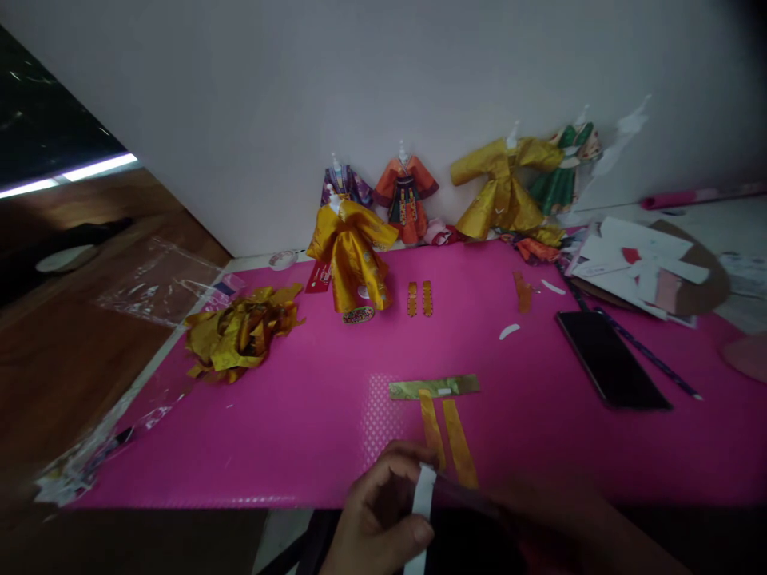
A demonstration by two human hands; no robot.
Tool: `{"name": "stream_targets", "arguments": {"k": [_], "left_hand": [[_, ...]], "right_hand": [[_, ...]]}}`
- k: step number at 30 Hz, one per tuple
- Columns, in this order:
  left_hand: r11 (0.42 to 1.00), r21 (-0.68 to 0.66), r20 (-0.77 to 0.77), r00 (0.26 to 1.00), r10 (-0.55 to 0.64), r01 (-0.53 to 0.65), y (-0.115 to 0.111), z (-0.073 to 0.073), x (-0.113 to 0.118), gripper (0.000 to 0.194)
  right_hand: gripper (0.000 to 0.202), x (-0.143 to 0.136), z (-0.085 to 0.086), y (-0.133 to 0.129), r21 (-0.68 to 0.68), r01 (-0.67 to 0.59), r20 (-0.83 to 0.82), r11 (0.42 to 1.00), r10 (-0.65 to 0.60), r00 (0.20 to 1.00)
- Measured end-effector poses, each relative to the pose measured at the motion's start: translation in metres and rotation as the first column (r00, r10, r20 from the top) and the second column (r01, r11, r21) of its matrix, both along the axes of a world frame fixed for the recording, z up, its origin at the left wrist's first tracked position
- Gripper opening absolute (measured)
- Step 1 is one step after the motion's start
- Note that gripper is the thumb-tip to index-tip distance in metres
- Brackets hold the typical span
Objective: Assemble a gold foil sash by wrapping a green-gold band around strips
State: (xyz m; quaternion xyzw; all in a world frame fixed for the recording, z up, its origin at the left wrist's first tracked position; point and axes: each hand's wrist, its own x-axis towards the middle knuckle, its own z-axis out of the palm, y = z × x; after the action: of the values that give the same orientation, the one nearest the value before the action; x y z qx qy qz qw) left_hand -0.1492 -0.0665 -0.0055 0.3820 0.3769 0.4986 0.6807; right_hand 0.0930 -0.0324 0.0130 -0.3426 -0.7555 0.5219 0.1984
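Note:
At the table's near edge, my left hand (383, 511) pinches a narrow white strip (423, 499), upright between thumb and fingers. Paper or tape, I cannot tell which. My right hand (539, 503) is dark and smeared by motion just to the right, its fingers not readable. Something thin and dark runs between the two hands, too dim to name. Just beyond my left hand, two golden-yellow fabric strips (460, 447) lie pointing away from me. A greenish-gold strip (407, 390) lies crosswise at their far ends, with a small white piece on it.
Small doll garments on white stands, including a golden robe (353, 247) and a yellow robe (500, 188), line the wall. Yellow fabric scraps (240, 331) are heaped left. A phone (611, 359), a pencil (650, 351) and paper cutouts (635, 263) lie right on the pink mat (288, 431).

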Motion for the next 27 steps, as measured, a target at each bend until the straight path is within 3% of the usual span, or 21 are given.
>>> {"name": "stream_targets", "arguments": {"k": [12, 22, 27], "left_hand": [[1.000, 0.007, 0.022, 0.999, -0.028, 0.028, 0.001, 0.004, 0.003, 0.025], [1.000, -0.024, -0.034, 0.999, -0.018, 0.017, 0.002, 0.007, 0.004, 0.026], [1.000, -0.012, -0.025, 1.000, -0.017, 0.017, 0.001, 0.005, 0.005, 0.028]], "right_hand": [[0.039, -0.001, -0.013, 0.003, 0.072, -0.068, 0.012, 0.995, 0.067, 0.998], [0.040, -0.002, -0.019, -0.004, 0.142, 0.044, 0.019, 0.989, -0.047, 0.999], [0.034, -0.003, -0.021, -0.008, 0.155, 0.043, 0.020, 0.987, -0.047, 0.999]]}}
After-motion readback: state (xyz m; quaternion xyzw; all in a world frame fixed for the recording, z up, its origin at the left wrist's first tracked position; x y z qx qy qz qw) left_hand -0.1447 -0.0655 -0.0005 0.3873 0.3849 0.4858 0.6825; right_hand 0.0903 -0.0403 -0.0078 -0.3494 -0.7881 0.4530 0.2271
